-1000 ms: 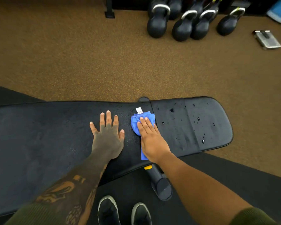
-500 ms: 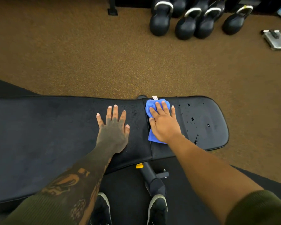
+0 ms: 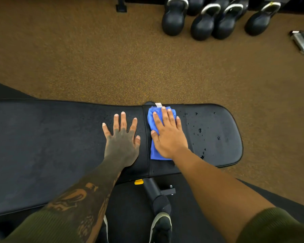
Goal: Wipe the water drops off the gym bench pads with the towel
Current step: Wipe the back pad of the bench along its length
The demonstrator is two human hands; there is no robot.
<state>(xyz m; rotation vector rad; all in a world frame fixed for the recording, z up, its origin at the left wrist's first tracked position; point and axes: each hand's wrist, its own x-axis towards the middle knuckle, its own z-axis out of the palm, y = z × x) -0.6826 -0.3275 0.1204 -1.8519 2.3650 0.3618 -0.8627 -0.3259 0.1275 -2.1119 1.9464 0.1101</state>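
The gym bench ran across the view as two black pads with a fine pebbled grain: a long back pad (image 3: 42,146) on the left and a shorter seat pad (image 3: 218,137) with a rounded end on the right, split by a narrow seam. Glossy water drops (image 3: 199,130) beaded on the seat pad, scattered between the towel and the rounded end. The towel (image 3: 154,149) was a folded oblong of soft blue cloth with a small white tag at its far edge, lying on the seat pad just right of the seam. Most of it was covered by the right hand (image 3: 168,135), which lay palm down with fingers straight and slightly spread, pressing the cloth flat rather than gripping it. The left hand (image 3: 122,142), dark with ink across its back, rested flat and wide open on the back pad just left of the seam, fingers fanned and holding nothing. Both forearms reached forward from ribbed olive sleeves cut off by the lower edge. Below the bench, a black tubular frame (image 3: 156,193) with a yellow knob was partly hidden, and two dark shoes (image 3: 161,227) were cropped. Beyond lay speckled brown rubber flooring (image 3: 112,58) and round black kettlebells (image 3: 204,27), their handles cut off at the top.
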